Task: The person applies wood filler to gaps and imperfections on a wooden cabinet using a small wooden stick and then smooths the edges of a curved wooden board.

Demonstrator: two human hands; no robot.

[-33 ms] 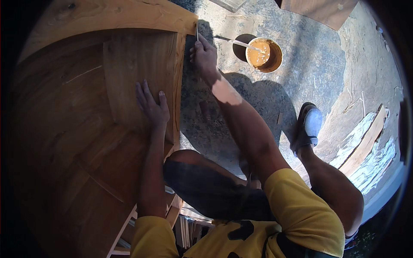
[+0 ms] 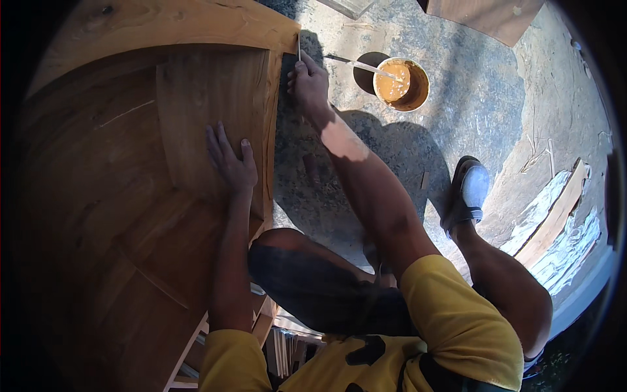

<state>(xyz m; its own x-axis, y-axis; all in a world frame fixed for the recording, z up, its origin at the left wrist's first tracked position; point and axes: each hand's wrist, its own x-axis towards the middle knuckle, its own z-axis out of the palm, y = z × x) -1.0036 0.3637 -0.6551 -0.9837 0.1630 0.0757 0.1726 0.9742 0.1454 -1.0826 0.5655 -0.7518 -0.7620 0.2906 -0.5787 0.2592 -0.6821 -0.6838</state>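
My right hand [image 2: 309, 83] is closed around what looks like a putty knife [image 2: 299, 47], its thin blade seen edge-on. The blade stands against the end of the curved wooden rail [image 2: 183, 23] at the corner of a large brown wooden furniture piece [image 2: 266, 130]. Fingers spread, my left hand [image 2: 234, 160] lies flat on the inner wooden panel [image 2: 209, 85] of that piece. To the right of my right hand, a round tub [image 2: 428, 93] on the floor holds orange-brown paste [image 2: 392, 70]. A pale stick [image 2: 369, 66] leans out over its rim.
My knee is close beside the furniture's edge, and my shod foot [image 2: 474, 186] rests on the stained floor [image 2: 483, 111]. Wooden boards [image 2: 486, 18] lie at the top. At far right is a wood strip [image 2: 555, 209] on pale sheeting. Thin wood slats [image 2: 282, 353] stand below.
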